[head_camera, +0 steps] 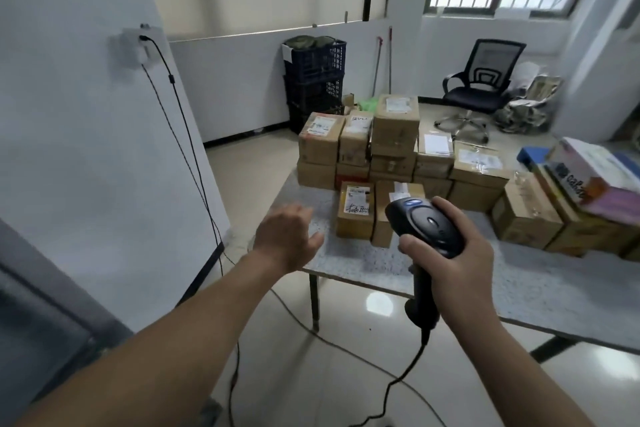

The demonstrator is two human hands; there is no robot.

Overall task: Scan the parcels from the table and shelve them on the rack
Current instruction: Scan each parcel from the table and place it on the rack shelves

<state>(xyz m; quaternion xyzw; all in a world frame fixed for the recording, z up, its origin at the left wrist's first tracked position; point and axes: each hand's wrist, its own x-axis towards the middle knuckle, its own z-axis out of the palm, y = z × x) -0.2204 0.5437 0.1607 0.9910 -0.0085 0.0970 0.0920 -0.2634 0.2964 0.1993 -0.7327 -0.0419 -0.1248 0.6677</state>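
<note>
**A:** What do the parcels look like, and where are they?

**B:** The brown cardboard parcels (394,135) are square-edged boxes with matte, scuffed sides. They are sealed with glossy clear tape, and most carry a white printed label on top. They are stacked two or three high across the far side of the grey speckled stone-look bench (363,260), from its left edge toward the right. Two more stand in front of the stack. One is a small yellowish cardboard parcel (355,210) with handwriting on its label, and a plainer one touches its right side.

**A:** And the hands?

**B:** The left hand (285,236) is palm down near the bench's near-left corner, just beside the small parcel. Its grip is apart, with relaxed fingers holding nothing. The right hand (457,253) has its grip clamped around the handle of a black smooth plastic barcode scanner (427,227). The scanner's rounded head is in front of the two front parcels.

**A:** Anything further out?

**B:** A thin black cable (398,388) drops from the scanner's handle to the shiny tiled floor. Glossy printed cartons (588,177) are piled at the bench's right edge. Behind the bench are dark blue lattice plastic crates (313,76) and a black mesh-backed office chair (481,80).
</note>
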